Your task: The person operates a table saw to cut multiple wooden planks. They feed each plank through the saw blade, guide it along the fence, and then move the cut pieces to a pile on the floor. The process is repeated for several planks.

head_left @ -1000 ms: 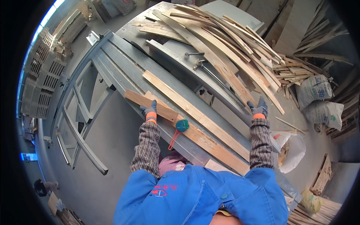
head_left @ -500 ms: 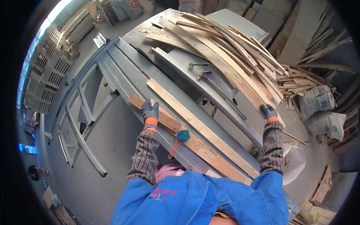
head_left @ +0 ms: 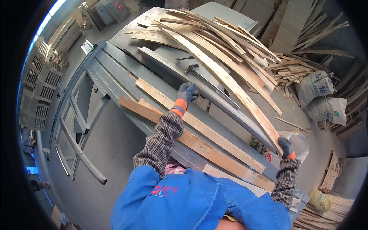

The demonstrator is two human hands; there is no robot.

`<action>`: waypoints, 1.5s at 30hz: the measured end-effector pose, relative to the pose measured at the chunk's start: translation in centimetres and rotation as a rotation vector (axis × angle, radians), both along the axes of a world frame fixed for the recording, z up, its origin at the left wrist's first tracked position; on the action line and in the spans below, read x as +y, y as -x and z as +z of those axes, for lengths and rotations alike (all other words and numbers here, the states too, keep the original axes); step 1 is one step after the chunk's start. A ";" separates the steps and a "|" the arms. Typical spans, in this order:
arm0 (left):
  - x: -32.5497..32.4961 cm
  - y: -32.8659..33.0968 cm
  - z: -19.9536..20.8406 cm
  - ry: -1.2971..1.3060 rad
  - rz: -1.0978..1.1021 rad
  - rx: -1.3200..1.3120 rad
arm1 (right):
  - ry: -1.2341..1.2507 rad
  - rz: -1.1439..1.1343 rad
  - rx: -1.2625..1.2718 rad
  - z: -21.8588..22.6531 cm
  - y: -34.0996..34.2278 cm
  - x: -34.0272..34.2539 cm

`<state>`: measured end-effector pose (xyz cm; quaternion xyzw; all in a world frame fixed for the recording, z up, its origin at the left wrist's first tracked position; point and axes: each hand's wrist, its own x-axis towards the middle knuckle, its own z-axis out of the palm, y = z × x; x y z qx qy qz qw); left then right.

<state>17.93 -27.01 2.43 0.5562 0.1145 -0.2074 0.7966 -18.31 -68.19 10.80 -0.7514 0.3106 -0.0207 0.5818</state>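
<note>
My right hand (head_left: 286,147), in a dark grey glove with an orange cuff, grips the near end of a long, pale wooden board (head_left: 230,86). The board slants up and left over the grey metal fence (head_left: 209,92), its far end on the wood pile. Over the saw table (head_left: 126,63), my left hand (head_left: 186,93) is held near the fence, empty, with its fingers apart. Below it lie a long pale strip (head_left: 218,134), a browner board (head_left: 226,159) and a shorter plank (head_left: 138,109). My left forearm covers part of these boards.
Beyond the fence lie a hammer (head_left: 190,69) and a smaller dark-handled tool (head_left: 184,58). A heap of wooden strips (head_left: 226,42) covers the back table. White sacks (head_left: 316,89) and scrap wood stand at the right. A metal frame (head_left: 82,126) juts out at the left.
My left hand has left the shorter plank and moved right toward the fence. My right hand has drawn the board nearer and lower. The green tape measure is now out of sight.
</note>
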 end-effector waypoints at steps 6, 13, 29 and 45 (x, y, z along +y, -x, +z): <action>-8.1 0.0 0.9 0.330 -0.070 0.252 | -0.006 -0.056 0.227 2.9 11.4 5.6; -11.6 9.5 -4.5 0.434 0.022 0.267 | 0.132 -0.470 0.034 -4.6 23.5 2.0; -10.5 16.4 -11.6 -0.255 -0.144 0.363 | -0.281 -1.109 -0.124 -16.0 25.8 -5.6; -7.3 4.9 -14.6 -0.915 0.031 -0.012 | 0.057 -0.526 0.503 -23.4 13.2 -9.4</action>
